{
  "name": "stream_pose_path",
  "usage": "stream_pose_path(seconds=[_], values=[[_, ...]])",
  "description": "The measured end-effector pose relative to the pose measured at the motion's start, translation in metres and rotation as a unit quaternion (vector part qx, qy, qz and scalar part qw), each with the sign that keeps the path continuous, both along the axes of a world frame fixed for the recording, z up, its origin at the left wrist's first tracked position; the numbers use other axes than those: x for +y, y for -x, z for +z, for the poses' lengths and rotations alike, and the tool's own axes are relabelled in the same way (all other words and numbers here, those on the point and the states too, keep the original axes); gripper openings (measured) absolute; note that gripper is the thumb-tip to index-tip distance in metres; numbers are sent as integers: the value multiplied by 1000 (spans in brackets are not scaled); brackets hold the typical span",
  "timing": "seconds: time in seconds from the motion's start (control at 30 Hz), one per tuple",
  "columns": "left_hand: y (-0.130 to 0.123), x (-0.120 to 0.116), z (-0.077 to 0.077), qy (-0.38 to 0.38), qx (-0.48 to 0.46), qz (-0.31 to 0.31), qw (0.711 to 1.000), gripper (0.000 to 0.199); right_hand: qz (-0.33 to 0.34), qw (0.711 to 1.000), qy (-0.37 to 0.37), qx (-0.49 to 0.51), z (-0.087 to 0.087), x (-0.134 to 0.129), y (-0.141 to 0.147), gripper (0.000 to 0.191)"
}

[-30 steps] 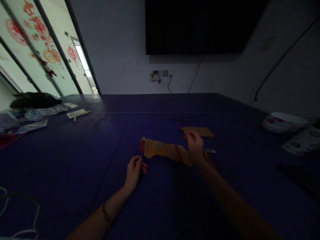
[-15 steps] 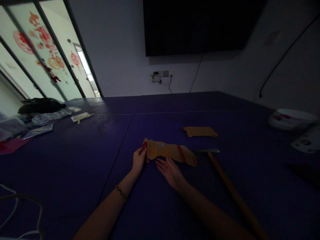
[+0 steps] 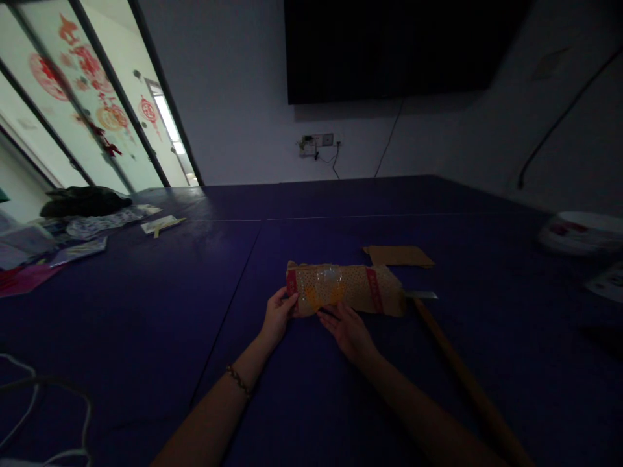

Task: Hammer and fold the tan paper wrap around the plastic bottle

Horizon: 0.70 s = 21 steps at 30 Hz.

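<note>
A brown paper bag (image 3: 353, 285) with red bands near both ends, a dotted print and a shiny, orange-marked middle is tilted up in front of me. My left hand (image 3: 280, 314) pinches its left end, thumb on the front. At the lower edge, my right hand (image 3: 351, 334) touches the bag with its fingers stretched out and apart; some fingertips are hidden by the edge. The bag's right end overlaps the flat metal head (image 3: 422, 295) of a tool with a long wooden handle (image 3: 462, 370). Behind the bag lies a flat brown cardboard piece (image 3: 402, 255).
The purple tabletop (image 3: 233, 259) has seams across it. Plastic packets (image 3: 80, 251) and a dark bundle (image 3: 85, 202) lie at the left. White cables (image 3: 29, 402) are at the near left, and a white bowl-like container (image 3: 581, 232) stands at the right.
The bag has tilted up, so more of its printed front shows. My left hand still pinches its end, while my right hand has come closer against the lower edge. The view has shifted slightly.
</note>
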<state>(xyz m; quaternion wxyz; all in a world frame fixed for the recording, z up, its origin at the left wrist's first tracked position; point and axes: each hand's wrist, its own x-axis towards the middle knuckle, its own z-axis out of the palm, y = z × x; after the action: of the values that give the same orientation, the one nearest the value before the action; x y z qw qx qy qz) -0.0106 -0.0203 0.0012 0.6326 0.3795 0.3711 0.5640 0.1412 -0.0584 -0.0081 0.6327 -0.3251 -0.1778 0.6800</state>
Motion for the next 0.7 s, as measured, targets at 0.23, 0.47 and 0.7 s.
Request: stream_pose_path(seconds=[0.23, 0.47, 0.7], values=[[1, 2, 1, 14, -24, -19, 999, 44, 4, 1000, -16, -26, -1, -2, 1, 20], [-1, 0, 2, 18, -23, -3, 1000, 45, 12, 999, -22, -38, -2, -3, 1, 20], [0, 1, 2, 13, -39, -6, 999, 42, 16, 999, -22, -48, 0, -3, 0, 21]])
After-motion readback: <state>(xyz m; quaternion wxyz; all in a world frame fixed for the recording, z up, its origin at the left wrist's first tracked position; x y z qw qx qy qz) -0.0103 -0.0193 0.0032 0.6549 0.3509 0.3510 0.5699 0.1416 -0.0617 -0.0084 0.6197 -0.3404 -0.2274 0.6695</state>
